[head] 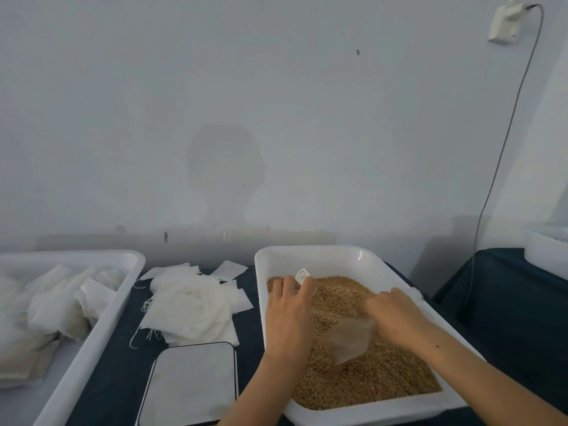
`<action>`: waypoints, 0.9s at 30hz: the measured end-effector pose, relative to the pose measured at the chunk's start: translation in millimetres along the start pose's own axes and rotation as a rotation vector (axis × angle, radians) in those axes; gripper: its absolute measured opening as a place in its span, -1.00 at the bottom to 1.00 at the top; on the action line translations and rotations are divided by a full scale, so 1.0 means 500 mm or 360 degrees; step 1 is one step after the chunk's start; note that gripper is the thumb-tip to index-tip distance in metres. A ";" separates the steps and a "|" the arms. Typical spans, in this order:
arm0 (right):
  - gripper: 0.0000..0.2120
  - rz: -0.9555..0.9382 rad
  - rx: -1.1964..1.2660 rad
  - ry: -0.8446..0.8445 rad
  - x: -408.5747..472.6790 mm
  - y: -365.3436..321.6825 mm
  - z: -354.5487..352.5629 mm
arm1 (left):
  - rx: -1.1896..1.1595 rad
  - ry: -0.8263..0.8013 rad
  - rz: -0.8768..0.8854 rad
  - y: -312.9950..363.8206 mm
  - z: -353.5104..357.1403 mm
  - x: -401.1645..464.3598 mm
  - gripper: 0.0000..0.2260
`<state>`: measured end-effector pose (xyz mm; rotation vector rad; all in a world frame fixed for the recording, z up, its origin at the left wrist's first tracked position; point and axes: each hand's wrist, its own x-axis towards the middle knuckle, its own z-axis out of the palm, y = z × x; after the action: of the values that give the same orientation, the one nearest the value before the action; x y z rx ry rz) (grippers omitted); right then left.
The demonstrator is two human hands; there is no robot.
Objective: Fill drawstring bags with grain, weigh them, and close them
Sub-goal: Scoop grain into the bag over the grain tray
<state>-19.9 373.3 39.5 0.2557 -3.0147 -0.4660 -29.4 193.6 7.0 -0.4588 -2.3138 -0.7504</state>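
A white tub [319,251] on the dark table holds brown grain [372,379]. My left hand [289,305] reaches over the tub's left side, its fingers curled round a small white object [302,275] just above the grain; I cannot tell what it is. My right hand [396,315] lies on the grain and grips the edge of a thin translucent bag [350,338], which lies flat on the grain between my hands. A flat scale [190,382] with a pale platform sits left of the tub, with nothing on it.
A loose pile of empty white drawstring bags [190,305] lies behind the scale. A second white tub [118,312] at the left holds several white bags. Another white container [545,252] stands at the far right, under a cable [504,142] hanging from a wall socket [507,23].
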 end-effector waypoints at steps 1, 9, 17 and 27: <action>-0.83 -0.0002 0.0131 -0.0020 0.001 -0.003 0.012 | -0.0012 -0.0022 -0.0004 -0.001 0.001 0.001 -0.60; -0.82 0.0068 0.0868 -0.0375 -0.021 0.024 0.038 | -0.0036 -0.0181 0.0032 -0.032 0.029 0.024 -0.73; -0.85 0.0221 0.0966 -0.0331 -0.091 0.089 -0.042 | -0.0103 -0.0481 0.0144 -0.059 0.054 0.043 -0.81; -0.89 0.0382 0.0692 -0.0204 -0.069 0.104 -0.107 | -0.0174 -0.0687 0.0414 -0.052 0.047 0.038 -0.93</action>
<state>11.8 412.5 104.6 -0.1178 -3.1794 0.2034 -67.5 190.3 -5.0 -1.0363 -2.5384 -0.7026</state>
